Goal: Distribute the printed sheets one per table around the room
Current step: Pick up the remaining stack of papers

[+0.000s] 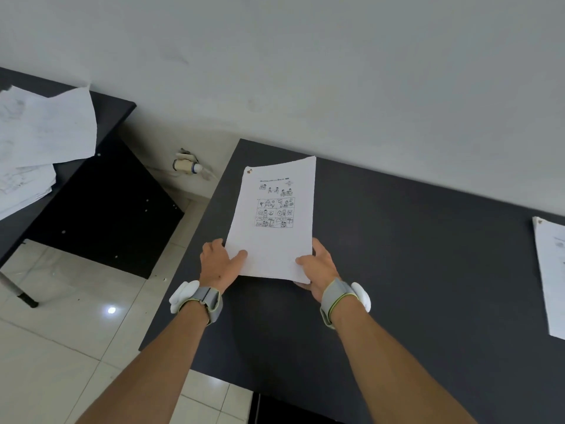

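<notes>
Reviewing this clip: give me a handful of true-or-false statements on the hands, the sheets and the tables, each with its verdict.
1. Both hands hold the printed sheets. True: the left hand and the right hand grip the near edge of the printed sheets.
2. The held sheets are blank. False: a heading and a grid of drawings show on top.
3. Another sheet lies at the right end of the dark table. True.
4. The side table at left holds no paper. False: a loose pile of papers lies on it.
5. Both wrists are bare. False: each wears a grey band with a white device.
</notes>
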The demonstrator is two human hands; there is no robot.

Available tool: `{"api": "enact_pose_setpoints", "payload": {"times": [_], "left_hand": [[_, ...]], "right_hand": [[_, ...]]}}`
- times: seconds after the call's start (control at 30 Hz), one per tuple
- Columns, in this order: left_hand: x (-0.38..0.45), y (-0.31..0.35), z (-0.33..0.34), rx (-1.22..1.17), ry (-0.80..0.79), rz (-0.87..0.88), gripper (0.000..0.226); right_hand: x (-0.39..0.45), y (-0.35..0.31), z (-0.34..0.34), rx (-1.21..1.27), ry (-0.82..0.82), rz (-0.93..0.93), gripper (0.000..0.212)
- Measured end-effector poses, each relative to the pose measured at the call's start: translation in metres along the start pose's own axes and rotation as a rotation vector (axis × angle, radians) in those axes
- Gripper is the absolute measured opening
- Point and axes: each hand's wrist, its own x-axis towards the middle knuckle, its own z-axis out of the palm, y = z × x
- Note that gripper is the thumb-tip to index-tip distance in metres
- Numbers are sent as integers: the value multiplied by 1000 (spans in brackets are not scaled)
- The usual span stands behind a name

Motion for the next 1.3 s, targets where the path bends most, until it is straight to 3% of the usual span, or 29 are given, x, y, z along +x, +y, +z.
{"api": "enact_pose_setpoints", "payload": {"times": [0.1, 0.27, 0.8, 1.0, 1.2, 1.3], "left_hand": [[-6, 22, 7, -189, -68, -46, 56], [-26, 55, 28, -209, -164, 19, 28], [-212, 198, 186, -111, -450, 268, 28], [-327, 270, 294, -63, -506, 392, 30], [-414, 324, 384, -45, -574, 464, 30], [-461, 353, 432, -42, -633, 496, 31]], "right_hand": [[-3, -1, -31, 13, -1, 1, 49], [-13, 5, -89, -31, 110, -68, 48], [-144, 62, -349, -67, 407, -183, 45], [-217, 114, -502, 38, 503, -185, 61], [-288, 149, -609, 74, 645, -225, 42], [-321, 175, -663, 151, 718, -223, 46]]}}
